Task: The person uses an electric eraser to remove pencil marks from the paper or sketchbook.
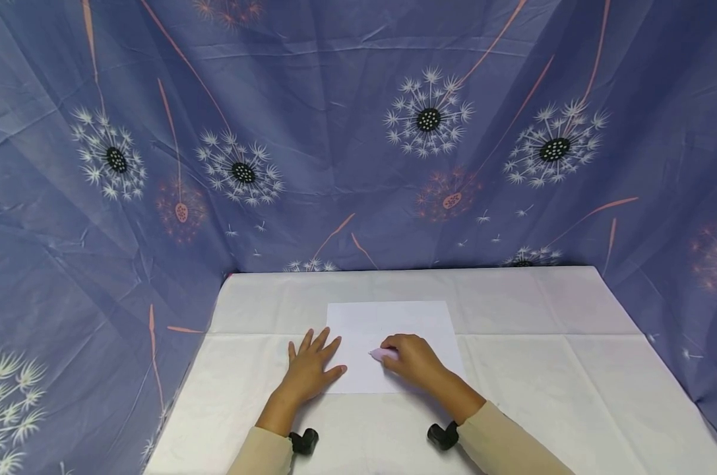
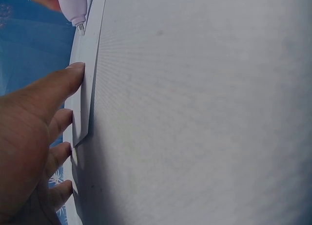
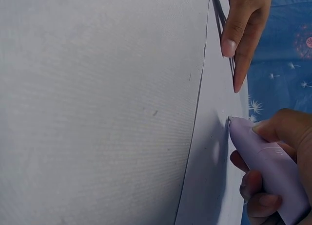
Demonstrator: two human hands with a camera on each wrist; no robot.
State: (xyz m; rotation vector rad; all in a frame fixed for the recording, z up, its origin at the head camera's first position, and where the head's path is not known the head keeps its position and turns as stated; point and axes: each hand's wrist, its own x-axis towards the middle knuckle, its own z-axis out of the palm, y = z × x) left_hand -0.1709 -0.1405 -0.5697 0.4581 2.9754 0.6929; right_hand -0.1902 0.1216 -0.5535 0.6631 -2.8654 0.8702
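Lengthwise, the lilac tool [image 1: 384, 355] the right hand [image 1: 417, 361] grips runs sideways, tip toward the spread left hand [image 1: 311, 371].

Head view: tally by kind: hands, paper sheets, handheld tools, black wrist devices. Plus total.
Hands: 2 (left hand, right hand)
White paper sheet: 1
Lilac handheld tool: 1
Black wrist devices: 2 (left device, right device)
Total: 6
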